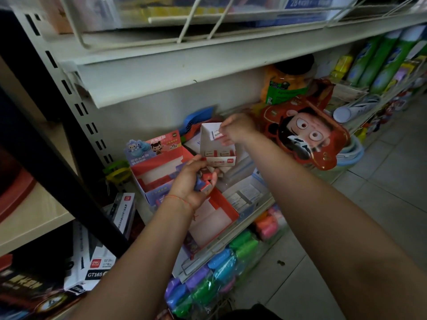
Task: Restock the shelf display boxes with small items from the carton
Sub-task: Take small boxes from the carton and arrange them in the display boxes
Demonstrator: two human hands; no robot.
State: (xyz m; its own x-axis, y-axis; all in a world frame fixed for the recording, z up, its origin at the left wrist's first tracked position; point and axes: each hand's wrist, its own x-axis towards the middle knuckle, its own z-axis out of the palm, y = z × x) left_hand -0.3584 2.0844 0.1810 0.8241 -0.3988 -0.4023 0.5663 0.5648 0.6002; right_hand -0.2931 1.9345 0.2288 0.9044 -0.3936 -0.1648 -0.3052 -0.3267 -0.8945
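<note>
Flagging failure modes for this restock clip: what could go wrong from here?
1. The left hand holds several small red-and-white packs in a loose grip; one could slip out.
2. The right hand pinches one small pack above the white display box; released there, it may land crooked.
3. The right forearm passes close to the red cartoon-face bag and may nudge it.

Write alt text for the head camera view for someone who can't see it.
A person's right hand pinches a small item over a white display box on a cluttered shop shelf, while the left hand holds several more small items.
</note>
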